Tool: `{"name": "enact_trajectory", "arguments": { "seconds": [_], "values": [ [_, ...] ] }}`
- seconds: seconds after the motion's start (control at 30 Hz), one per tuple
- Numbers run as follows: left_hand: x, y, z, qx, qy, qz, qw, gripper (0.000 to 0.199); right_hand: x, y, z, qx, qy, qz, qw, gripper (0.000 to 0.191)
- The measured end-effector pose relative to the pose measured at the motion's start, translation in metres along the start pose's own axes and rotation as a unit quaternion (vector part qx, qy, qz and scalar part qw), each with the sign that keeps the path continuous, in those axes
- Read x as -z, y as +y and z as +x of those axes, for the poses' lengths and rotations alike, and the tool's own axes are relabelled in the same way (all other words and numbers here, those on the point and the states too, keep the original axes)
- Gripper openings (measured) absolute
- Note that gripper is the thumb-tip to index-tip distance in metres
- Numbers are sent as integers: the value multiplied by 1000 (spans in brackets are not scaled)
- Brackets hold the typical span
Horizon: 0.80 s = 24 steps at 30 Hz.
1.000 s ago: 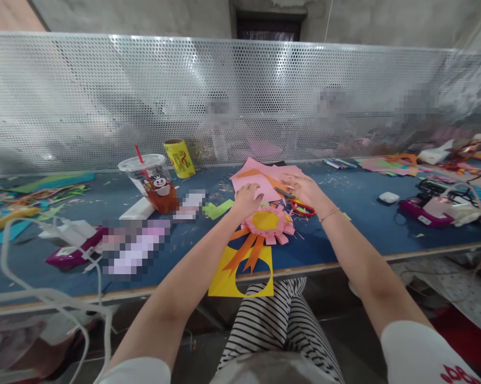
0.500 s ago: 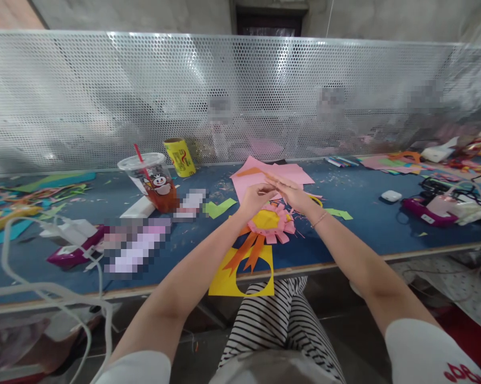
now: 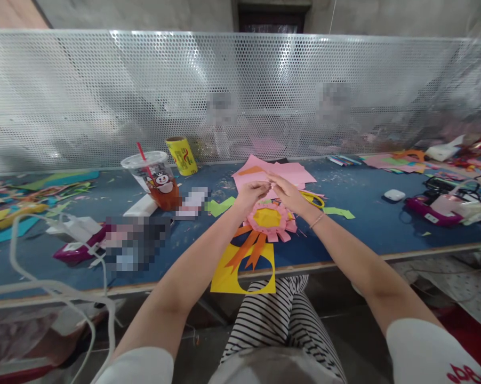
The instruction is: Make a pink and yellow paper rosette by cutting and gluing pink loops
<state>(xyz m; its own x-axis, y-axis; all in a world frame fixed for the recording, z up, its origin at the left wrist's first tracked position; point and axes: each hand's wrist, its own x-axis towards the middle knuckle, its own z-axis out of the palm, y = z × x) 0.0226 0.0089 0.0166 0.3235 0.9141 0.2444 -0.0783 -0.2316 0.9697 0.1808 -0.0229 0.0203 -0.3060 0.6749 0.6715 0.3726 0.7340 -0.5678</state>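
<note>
Two hands, the left hand and the right hand, are together at the fingertips beyond a pink-and-yellow paper rosette on the blue surface; any grip cannot be told. Orange tails overlap a cut yellow sheet; pink sheets lie behind.

The rosette is pink outside and yellow inside, with orange ribbon tails; the cut-out sheet is yellow too. Across the blue counter I see pink paper sheets, lime-green scraps, a yellow roll, a red straw. The trousers are striped black and white; the right sleeve is white with red lettering.
</note>
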Motion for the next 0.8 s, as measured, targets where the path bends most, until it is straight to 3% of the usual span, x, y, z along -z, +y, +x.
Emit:
{"name": "enact_trajectory", "arguments": {
  "seconds": [0.07, 0.17, 0.27, 0.33, 0.47, 0.63, 0.73, 0.8],
  "values": [
    [13, -1, 6, -37, 61, 147, 987, 26, 7, 3, 0, 1, -30, -48, 998, 26],
    [35, -6, 11, -60, 124, 409, 902, 26, 14, 6, -2, 12, -164, -93, 982, 12],
    [51, -15, 12, 42, 133, 568, 811, 42, 11, 8, -3, 26, -269, -128, 954, 12],
    [57, -22, 11, 108, 109, 608, 779, 54, 4, 10, -5, 37, -298, -148, 942, 13],
    [60, -31, 10, 143, 50, 625, 766, 63, -10, 16, -8, 57, -313, -186, 930, 12],
    [60, -30, 12, 147, 37, 624, 767, 46, -7, 15, -8, 27, -301, -188, 935, 11],
    [58, -27, 12, 141, 40, 621, 770, 37, 15, 16, -4, -46, -198, -185, 962, 14],
    [58, -25, 13, 141, 33, 622, 770, 34, 36, 25, -3, -104, -114, -225, 962, 18]
  ]
}}
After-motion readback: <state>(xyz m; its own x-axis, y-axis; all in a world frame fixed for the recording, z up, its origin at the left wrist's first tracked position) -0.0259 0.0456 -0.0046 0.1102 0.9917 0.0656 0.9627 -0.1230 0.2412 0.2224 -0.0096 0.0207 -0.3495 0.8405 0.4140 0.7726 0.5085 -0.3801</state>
